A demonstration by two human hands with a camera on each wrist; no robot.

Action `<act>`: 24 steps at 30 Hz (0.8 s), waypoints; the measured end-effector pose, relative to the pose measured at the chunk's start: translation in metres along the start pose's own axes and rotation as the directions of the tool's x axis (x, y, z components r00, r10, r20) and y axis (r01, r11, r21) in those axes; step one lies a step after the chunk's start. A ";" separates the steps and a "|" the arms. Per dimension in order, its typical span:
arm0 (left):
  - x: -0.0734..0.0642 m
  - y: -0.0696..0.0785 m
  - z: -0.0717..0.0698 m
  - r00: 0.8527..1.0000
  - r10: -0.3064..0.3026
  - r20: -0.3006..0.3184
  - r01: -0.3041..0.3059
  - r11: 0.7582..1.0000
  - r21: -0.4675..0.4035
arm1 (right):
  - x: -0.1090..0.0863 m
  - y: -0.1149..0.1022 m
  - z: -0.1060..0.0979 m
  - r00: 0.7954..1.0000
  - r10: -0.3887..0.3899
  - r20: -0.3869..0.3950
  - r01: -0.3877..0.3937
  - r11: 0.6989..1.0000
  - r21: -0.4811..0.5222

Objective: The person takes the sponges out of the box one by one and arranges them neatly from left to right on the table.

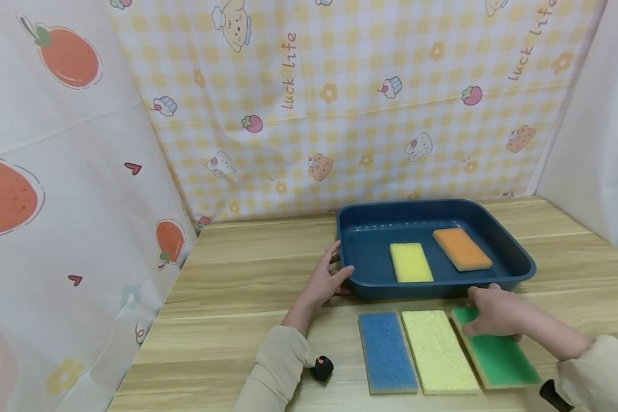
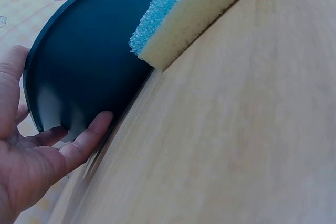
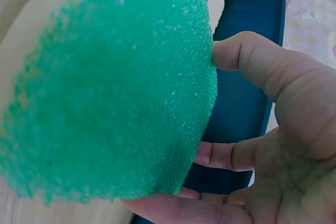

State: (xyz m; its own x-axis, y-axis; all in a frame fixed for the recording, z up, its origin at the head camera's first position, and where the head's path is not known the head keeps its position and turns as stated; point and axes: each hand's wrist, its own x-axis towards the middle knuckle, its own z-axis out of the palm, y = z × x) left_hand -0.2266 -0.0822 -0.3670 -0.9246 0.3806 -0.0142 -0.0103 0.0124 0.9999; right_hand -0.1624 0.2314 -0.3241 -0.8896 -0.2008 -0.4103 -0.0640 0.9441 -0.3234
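A dark blue baking pan stands on the wooden table, and my left hand holds its near left corner. In the left wrist view the fingers spread around the outside of that corner. My right hand grips a green scouring sponge by its long edges, just in front of the pan. Seen from the right wrist, the thumb presses on one edge of the sponge. To its left lie a pale yellow sponge and a blue sponge, side by side.
Inside the pan lie a small yellow sponge and an orange sponge. Behind the table hangs a checked curtain. White cloth hangs at the left.
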 end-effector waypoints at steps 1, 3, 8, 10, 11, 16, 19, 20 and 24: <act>0.000 0.000 0.000 1.000 0.000 0.001 0.000 1.000 0.000 | 0.001 0.001 0.001 1.000 0.003 0.003 -0.003 1.000 0.000; 0.000 0.001 0.000 1.000 0.001 0.001 -0.001 1.000 0.003 | 0.004 0.004 0.003 1.000 0.012 0.008 -0.012 1.000 0.003; 0.000 0.001 0.001 1.000 0.001 -0.002 -0.001 1.000 0.006 | 0.008 0.008 0.008 1.000 0.029 -0.002 -0.029 1.000 0.011; -0.001 0.001 0.001 1.000 0.000 -0.004 0.000 1.000 0.007 | 0.008 0.008 0.011 1.000 0.029 -0.010 -0.029 1.000 0.011; -0.001 0.001 0.001 1.000 0.000 -0.004 0.000 1.000 0.007 | 0.008 0.007 0.012 0.999 0.028 -0.015 -0.028 1.000 0.011; -0.001 0.001 0.001 1.000 0.000 -0.003 0.000 1.000 0.010 | 0.006 0.004 0.013 0.999 0.013 -0.033 -0.013 1.000 0.000; 0.000 0.000 0.001 1.000 0.004 -0.003 -0.004 1.000 0.009 | 0.005 0.003 0.013 0.999 0.010 -0.039 -0.010 1.000 -0.004; 0.000 -0.001 0.001 1.000 0.004 -0.003 -0.004 1.000 0.008 | 0.005 0.003 0.013 0.999 0.012 -0.042 -0.012 1.000 -0.003; 0.007 -0.011 -0.001 1.000 0.001 -0.008 -0.001 1.000 0.000 | 0.004 0.005 0.014 0.998 0.009 -0.056 -0.009 1.000 -0.003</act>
State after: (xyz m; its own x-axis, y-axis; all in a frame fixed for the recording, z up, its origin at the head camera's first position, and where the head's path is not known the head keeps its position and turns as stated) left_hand -0.2336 -0.0805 -0.3786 -0.9277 0.3732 -0.0129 -0.0093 0.0115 0.9999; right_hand -0.1602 0.2312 -0.3396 -0.9139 -0.1774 -0.3652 -0.0572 0.9468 -0.3168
